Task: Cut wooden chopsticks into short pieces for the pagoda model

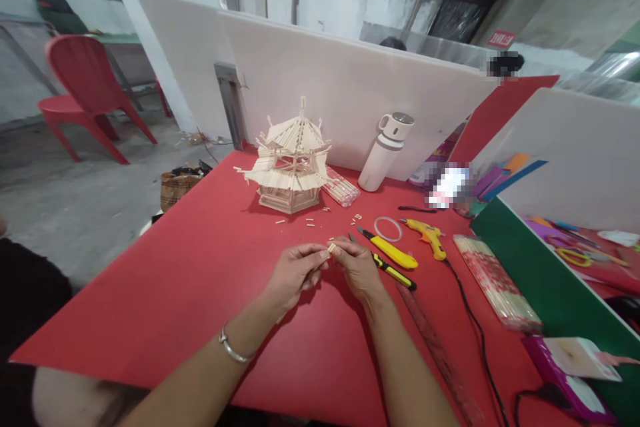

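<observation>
My left hand [296,272] and my right hand [357,268] meet above the red tabletop, fingertips pinched together. Between them is a small bundle of short wooden stick pieces [331,249], gripped from both sides. Just beyond stands a pagoda model [295,160] built from thin wooden sticks, with two tiers of roof. Loose stick bits [310,221] lie in front of it. Close to my right hand are a yellow utility knife [395,252] and a black-and-yellow cutter [397,275], whose far end is partly covered by the hand.
A yellow glue gun [427,235] with a black cord, a clear ring [388,229], a ruler [430,333] and a pack of sticks [495,283] lie on the right. A white bottle [380,157] stands against the white partition [320,73]. A green board [555,287] edges the right side.
</observation>
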`<state>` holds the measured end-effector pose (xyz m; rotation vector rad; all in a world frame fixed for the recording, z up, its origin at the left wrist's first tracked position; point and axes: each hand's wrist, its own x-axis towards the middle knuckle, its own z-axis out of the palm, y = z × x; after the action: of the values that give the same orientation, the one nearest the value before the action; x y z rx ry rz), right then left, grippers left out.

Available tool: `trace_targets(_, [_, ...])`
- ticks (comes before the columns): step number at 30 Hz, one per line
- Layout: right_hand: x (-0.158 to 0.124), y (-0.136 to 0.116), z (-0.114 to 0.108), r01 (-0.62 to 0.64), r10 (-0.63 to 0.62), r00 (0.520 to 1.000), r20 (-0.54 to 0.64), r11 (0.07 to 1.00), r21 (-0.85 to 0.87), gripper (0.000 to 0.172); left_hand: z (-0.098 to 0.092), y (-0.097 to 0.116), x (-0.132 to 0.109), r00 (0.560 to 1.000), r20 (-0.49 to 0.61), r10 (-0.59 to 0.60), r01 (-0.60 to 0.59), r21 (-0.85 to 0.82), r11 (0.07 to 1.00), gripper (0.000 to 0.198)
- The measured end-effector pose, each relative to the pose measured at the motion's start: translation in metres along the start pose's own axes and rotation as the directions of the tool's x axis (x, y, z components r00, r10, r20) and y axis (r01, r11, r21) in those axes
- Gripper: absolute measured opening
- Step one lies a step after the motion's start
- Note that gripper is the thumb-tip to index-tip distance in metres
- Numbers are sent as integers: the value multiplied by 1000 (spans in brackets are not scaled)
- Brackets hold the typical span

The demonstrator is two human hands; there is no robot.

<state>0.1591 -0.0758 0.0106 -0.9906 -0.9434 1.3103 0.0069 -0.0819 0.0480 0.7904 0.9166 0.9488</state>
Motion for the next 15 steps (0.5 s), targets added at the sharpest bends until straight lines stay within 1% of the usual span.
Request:
trace_targets(7, [0,0,-1,-1,1,1000,-17,1000,4,24,5,0,-2,998,-44,41,-40,24,999,37])
trace_targets(15, [1,2,-1,20,-20,999,-30,1000,-23,25,4,-1,-2,997,-63,46,-44,36,998,40])
